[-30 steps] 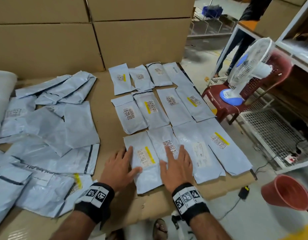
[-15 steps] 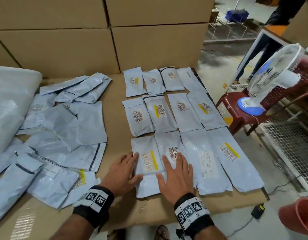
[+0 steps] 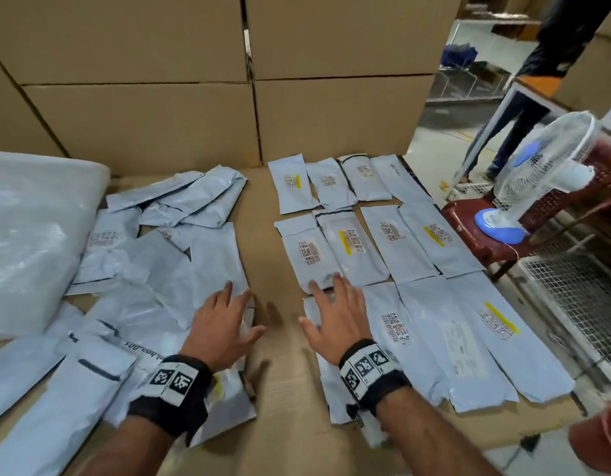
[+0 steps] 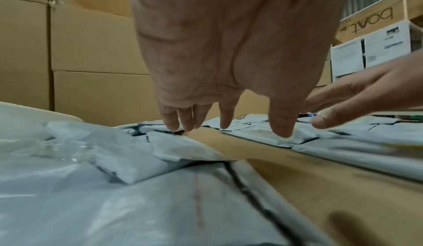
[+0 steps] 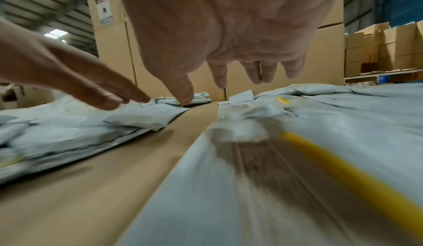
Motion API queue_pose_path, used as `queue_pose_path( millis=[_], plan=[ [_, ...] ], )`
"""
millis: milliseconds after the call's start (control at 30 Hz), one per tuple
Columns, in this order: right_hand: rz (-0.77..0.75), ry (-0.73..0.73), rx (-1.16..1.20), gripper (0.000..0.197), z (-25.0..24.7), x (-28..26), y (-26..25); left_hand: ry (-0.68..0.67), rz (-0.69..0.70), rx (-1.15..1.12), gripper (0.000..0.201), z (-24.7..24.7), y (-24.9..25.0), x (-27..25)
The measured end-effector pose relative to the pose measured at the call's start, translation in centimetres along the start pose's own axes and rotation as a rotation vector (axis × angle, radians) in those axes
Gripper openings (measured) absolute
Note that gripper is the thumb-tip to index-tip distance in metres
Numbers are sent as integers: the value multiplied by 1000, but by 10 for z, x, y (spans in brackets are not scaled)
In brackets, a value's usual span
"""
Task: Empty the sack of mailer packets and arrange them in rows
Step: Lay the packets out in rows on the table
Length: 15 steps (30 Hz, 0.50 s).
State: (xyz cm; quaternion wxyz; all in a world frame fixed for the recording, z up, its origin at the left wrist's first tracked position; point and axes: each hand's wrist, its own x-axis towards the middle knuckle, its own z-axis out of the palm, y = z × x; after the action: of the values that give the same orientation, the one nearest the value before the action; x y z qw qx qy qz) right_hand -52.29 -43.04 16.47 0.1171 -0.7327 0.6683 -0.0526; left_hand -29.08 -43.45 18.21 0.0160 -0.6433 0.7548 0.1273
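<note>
On the brown cardboard table (image 3: 280,424), the grey mailer packets (image 3: 393,249) lay in three rows of four at my right, labels up, several with a yellow stripe. A loose pile of unsorted packets (image 3: 142,276) covered the left side, with a bare strip of cardboard between the two groups. My left hand (image 3: 221,324) was over the pile's right edge, fingers straight and spread, gripping nothing; whether they touched the packets could not be determined. My right hand (image 3: 335,317) was flat over the nearest row's left packet, fingers extended to the lower edge of the middle row, holding nothing. A bulky translucent plastic sack (image 3: 32,242) sat at the far left of the table. Stacked cardboard cartons (image 3: 153,108) formed a wall directly behind the table. To the right, a white and blue table fan (image 3: 537,173) stood on a dark red plastic chair (image 3: 475,238) beside a wire mesh rack (image 3: 571,297). Another person's legs (image 3: 503,132) were visible beyond the fan.
</note>
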Motion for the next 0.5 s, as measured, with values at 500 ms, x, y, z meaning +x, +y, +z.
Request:
queue_pose_path(
  millis=[500],
  plan=[
    [288, -211, -182, 78, 12, 90, -16, -116, 54, 9, 74, 21, -90, 18]
  ],
)
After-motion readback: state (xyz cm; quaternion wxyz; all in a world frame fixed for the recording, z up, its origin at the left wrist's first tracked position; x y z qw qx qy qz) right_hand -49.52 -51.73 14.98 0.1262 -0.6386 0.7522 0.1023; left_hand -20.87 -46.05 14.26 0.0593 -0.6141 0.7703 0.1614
